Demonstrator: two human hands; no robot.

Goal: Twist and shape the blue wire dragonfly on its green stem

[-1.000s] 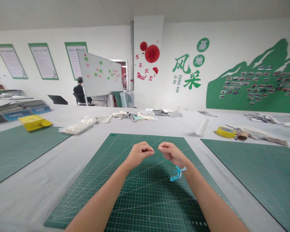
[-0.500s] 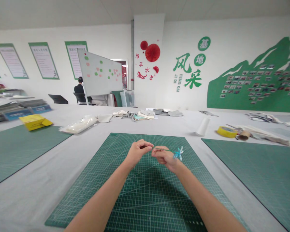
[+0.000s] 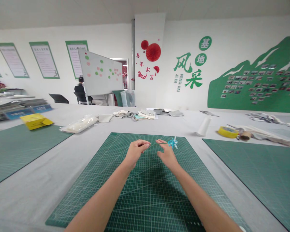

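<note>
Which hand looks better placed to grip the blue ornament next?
Probably the right hand: it is open, right by the blue ornament. The left hand seems to pinch the green stem's far end.

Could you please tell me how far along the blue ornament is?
The blue ornament already looks formed on its green stem. The left hand pinches the stem's end, with the right hand open beside it. Setting it down seems left, as it is above the cutting mat; whether any shaping remains, I cannot tell.
</note>
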